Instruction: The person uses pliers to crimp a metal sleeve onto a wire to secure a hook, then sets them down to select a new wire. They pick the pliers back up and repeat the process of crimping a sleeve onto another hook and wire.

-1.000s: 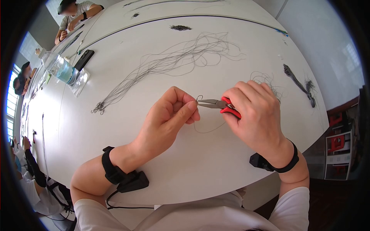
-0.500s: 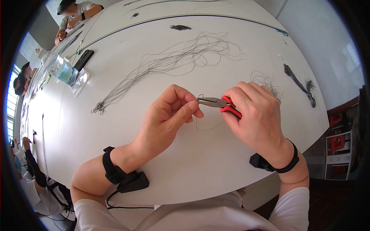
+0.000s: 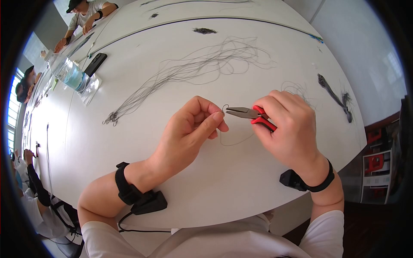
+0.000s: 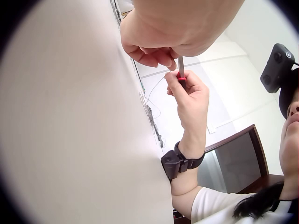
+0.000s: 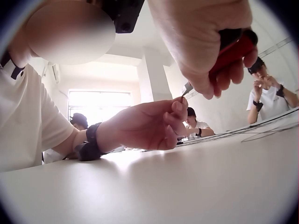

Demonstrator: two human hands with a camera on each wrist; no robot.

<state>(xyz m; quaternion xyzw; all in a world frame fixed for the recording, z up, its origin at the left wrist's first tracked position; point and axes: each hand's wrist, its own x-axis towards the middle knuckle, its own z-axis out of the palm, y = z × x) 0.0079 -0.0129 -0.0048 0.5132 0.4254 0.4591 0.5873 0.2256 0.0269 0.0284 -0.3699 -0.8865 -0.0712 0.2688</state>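
Note:
My left hand (image 3: pixel 189 127) pinches a small dark fish hook (image 3: pixel 226 105) between thumb and forefinger, its bend standing up above the fingertips. From there a thin line (image 3: pixel 232 145) droops in a loop towards the right hand. My right hand (image 3: pixel 287 124) grips needle-nose pliers (image 3: pixel 243 112) by their red handles, the grey nose pointing left, close beside the hook. In the left wrist view the pliers (image 4: pixel 181 67) show between both hands. The right wrist view has the red handles (image 5: pixel 233 53) inside the right palm and the left fingertips (image 5: pixel 177 106) just under the nose.
A bundle of hooks (image 3: pixel 112 118) with long loose lines (image 3: pixel 185 66) spreads across the white table (image 3: pixel 206 189). A dark bundle (image 3: pixel 334 96) and a loose coil (image 3: pixel 297 89) lie right; a dark pile (image 3: pixel 204 31) lies behind. A bottle (image 3: pixel 69 73) and phone (image 3: pixel 95 64) stand left.
The pliers' nose closed at the hook, then drew slightly right, away from the left fingertips. The left hand keeps its pinch, shifted a little right.

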